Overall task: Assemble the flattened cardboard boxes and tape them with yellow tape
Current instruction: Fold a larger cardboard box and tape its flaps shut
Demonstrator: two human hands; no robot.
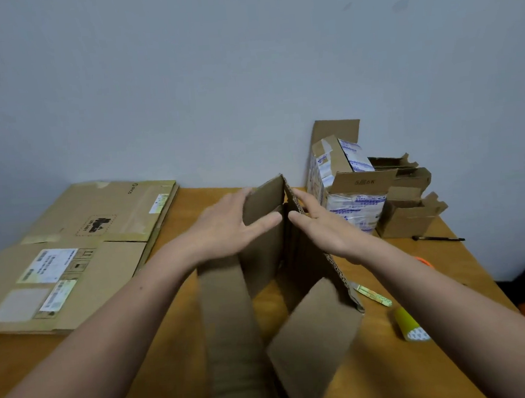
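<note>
Head view of a wooden table (397, 374) set against a pale wall (212, 76). A partly opened cardboard box (314, 330) stood at the table's middle, its brown panels upright and its near flaps hanging loose toward the viewer. The left hand (222, 231) grasped the box's far left panel, thumb laid across the inner face and fingers reaching round the outer edge. The right hand (327, 228) likewise pinched the right panel along its corrugated top edge, thumb inside and fingers outside. The two thumbs lay near each other at the far corner of the box. A stack of flattened boxes (79, 256), bearing white labels, lay flat on the table's left side, well apart from the hands. A yellow tape roll (407, 324) lay on its side to the right of the box, near a small yellow-green strip (372, 294). Several opened boxes (359, 196), some wrapped in blue-and-white printed tape, stood at the right rear against the wall, with a black pen (437, 239) just before them.
</note>
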